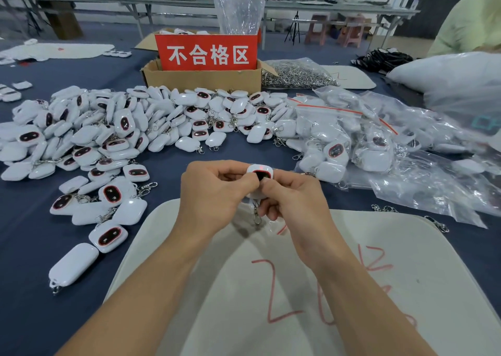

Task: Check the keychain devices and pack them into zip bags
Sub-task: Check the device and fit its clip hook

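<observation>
Device is sitting pinched between your two hands, raised just over the far edge of the mat, dead centre in front of you. Your left hand is curling in from the left, fingertips meeting the device's left edge. Your right hand is gripping the right side and lower end, thumb lying over the dark face. Both are clamping the device and holding nothing else.

Long axis is running away from you, roughly upright in the view. The red-rimmed end is pointing up and away, and the clip is dangling from the near end, down between your palms. Can't tell whether the clip is touching the mat. A red glow is showing at the top end, so my read is you are mid-check, not packing yet.

Relation that matters: the bags are lying to the right of the grip and a little beyond it. That makes your right hand the nearer one for fetching a bag or carrying the device over. The loose pile is spreading left and beyond, nearer your left hand. The box with the red sign is standing straight ahead past the pile, well apart from both hands, with about equal reach from either.

If the device is passing, the move is probably going right. The clip end would be trailing, so watch it snagging on a bag mouth.
</observation>
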`<act>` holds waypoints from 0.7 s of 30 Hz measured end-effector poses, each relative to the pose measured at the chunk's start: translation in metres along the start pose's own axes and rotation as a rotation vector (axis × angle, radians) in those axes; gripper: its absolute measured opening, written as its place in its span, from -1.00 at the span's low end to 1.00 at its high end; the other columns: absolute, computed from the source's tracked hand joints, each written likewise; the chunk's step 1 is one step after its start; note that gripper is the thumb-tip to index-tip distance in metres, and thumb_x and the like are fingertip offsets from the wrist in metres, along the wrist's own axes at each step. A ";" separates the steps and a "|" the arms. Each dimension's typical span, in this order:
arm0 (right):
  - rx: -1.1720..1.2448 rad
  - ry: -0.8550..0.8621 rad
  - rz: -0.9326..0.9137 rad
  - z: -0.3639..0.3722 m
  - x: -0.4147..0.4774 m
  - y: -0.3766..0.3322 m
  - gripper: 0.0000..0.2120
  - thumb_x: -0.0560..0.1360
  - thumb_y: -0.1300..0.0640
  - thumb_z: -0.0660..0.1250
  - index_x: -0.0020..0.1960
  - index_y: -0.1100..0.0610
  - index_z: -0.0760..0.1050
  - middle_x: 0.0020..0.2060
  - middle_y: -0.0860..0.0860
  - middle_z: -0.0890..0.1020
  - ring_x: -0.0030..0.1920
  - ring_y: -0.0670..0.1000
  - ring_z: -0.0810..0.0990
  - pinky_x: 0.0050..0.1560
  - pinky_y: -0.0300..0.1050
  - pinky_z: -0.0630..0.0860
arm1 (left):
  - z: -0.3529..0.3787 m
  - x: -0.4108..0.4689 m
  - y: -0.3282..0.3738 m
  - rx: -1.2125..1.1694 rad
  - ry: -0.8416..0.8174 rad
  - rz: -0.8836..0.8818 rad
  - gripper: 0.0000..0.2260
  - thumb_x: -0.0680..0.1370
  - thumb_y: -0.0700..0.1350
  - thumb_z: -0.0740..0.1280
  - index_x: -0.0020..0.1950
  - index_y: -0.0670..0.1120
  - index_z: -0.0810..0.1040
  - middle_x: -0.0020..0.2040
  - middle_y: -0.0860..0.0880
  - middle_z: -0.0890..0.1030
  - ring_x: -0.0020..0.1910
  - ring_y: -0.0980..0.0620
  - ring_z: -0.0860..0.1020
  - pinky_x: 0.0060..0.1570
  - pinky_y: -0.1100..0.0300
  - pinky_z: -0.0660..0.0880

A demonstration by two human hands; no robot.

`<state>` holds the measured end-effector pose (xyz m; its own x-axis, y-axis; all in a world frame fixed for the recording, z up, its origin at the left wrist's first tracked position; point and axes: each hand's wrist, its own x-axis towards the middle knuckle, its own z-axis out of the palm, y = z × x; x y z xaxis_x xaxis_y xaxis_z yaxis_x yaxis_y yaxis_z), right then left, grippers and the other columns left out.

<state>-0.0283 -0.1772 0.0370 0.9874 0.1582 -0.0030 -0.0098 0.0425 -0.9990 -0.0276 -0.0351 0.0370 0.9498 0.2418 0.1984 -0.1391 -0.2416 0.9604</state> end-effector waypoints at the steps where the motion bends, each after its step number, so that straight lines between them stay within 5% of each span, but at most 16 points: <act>1: -0.004 -0.004 0.001 0.000 0.000 0.000 -0.79 0.39 0.18 0.32 -0.11 0.15 0.73 -0.30 0.09 0.68 -0.37 0.01 0.55 -0.35 -0.21 0.42 | 0.001 0.000 0.000 -0.009 0.010 -0.002 -0.80 0.22 0.13 0.44 -0.20 0.24 0.75 -0.29 0.12 0.73 -0.28 0.13 0.70 -0.23 0.27 0.59; 7: -0.032 0.041 -0.031 0.001 -0.001 -0.003 -0.77 0.36 0.28 0.39 -0.20 -0.02 0.72 -0.45 0.01 0.61 -0.46 -0.11 0.50 -0.40 -0.31 0.40 | 0.000 0.002 0.004 -0.079 -0.057 -0.014 -0.87 0.32 0.04 0.52 -0.15 0.16 0.78 -0.30 0.03 0.72 -0.35 0.10 0.63 -0.31 0.31 0.54; 13: -0.018 0.072 -0.046 0.001 -0.001 -0.003 -0.70 0.45 0.40 0.37 -0.19 0.03 0.72 -0.49 -0.07 0.55 -0.47 -0.11 0.41 -0.45 -0.36 0.36 | -0.002 -0.001 0.006 -0.037 -0.082 0.036 -0.78 0.28 0.18 0.50 -0.12 0.18 0.77 -0.24 0.06 0.75 -0.23 0.02 0.71 -0.11 0.07 0.67; 21: -0.329 0.350 -0.334 0.001 -0.006 -0.003 -0.79 0.44 0.24 0.50 -0.16 -0.08 0.70 -0.35 -0.18 0.68 -0.35 -0.18 0.62 -0.25 -0.36 0.52 | -0.007 0.003 0.003 0.053 -0.017 0.181 -0.67 0.42 -0.19 0.50 -0.03 0.27 0.74 -0.13 0.19 0.73 -0.21 0.16 0.66 -0.14 0.25 0.60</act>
<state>-0.0341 -0.1775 0.0404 0.9225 -0.1487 0.3562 0.3052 -0.2837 -0.9090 -0.0267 -0.0286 0.0422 0.9155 0.1741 0.3627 -0.2932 -0.3286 0.8978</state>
